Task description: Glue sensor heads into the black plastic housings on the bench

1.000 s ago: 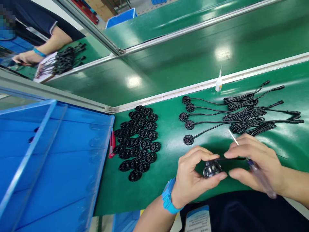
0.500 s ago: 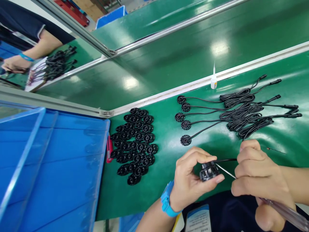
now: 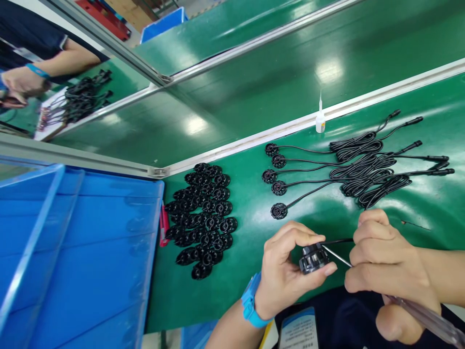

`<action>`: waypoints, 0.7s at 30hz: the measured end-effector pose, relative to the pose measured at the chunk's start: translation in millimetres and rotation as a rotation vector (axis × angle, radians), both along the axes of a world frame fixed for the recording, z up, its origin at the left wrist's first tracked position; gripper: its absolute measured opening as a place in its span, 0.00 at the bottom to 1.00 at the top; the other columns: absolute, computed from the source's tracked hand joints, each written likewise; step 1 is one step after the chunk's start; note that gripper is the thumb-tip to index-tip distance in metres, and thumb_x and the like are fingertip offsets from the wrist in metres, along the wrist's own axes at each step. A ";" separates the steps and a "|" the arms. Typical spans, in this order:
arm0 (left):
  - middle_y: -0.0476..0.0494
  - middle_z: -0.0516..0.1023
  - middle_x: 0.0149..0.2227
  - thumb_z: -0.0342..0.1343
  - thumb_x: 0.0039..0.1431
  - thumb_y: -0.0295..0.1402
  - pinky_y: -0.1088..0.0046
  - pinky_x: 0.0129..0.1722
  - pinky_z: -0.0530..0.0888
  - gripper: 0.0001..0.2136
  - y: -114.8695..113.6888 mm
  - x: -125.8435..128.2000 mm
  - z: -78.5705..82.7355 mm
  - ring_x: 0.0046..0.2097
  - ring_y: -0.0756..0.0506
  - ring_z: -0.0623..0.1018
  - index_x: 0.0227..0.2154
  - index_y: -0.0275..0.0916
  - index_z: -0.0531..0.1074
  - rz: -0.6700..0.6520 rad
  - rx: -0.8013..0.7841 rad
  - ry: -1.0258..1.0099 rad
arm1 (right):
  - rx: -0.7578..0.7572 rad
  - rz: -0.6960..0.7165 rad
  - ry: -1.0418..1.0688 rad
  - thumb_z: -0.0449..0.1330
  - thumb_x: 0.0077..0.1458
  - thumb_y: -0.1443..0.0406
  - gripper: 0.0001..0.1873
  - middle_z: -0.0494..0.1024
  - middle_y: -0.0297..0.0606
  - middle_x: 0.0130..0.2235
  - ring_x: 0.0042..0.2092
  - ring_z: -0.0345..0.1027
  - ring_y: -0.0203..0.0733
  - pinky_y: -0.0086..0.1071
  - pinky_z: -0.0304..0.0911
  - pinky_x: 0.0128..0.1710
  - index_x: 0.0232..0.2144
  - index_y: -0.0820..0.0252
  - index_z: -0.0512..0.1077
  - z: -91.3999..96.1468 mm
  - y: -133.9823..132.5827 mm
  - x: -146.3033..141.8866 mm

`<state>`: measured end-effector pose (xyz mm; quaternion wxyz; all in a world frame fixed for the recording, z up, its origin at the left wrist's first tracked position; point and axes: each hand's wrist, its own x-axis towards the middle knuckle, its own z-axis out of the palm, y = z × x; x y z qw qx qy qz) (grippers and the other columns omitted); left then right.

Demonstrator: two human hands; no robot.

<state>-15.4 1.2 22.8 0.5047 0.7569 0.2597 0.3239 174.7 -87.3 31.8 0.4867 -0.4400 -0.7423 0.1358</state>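
Between the thumb and fingers of my left hand [image 3: 290,271] sits a round black plastic cap [image 3: 313,258] with a ribbed edge. My right hand [image 3: 390,266] is wrapped round a screwdriver [image 3: 423,312] with a clear handle; its metal shaft reaches the cap's side, though the tip is hidden there. A black cable [image 3: 337,241] runs from the cap into the fingers of my right hand. Beyond my hands lie several coiled black cables [image 3: 363,167], each joined to a round black piece [image 3: 279,210] on its left.
Several loose black caps [image 3: 203,213] are grouped left of my hands, beside a red object [image 3: 164,225]. A blue bin [image 3: 90,261] stands at far left. A small white dropper bottle [image 3: 320,121] stands by the rail. Across the partition, a co-worker's hand [image 3: 25,82] works near cables.
My right hand and the screwdriver have shifted very slightly left. Behind the partition, the co-worker's hand has moved up and right. My left hand keeps the cap in place.
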 end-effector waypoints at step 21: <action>0.46 0.80 0.33 0.70 0.55 0.43 0.75 0.36 0.76 0.15 -2.1 -1.4 -0.3 0.34 0.50 0.78 0.37 0.38 0.77 -0.025 -0.014 0.013 | 0.015 -0.020 0.055 0.39 0.73 0.57 0.28 0.62 0.31 0.25 0.29 0.56 0.37 0.40 0.48 0.37 0.26 0.59 0.68 -3.7 -4.3 -4.7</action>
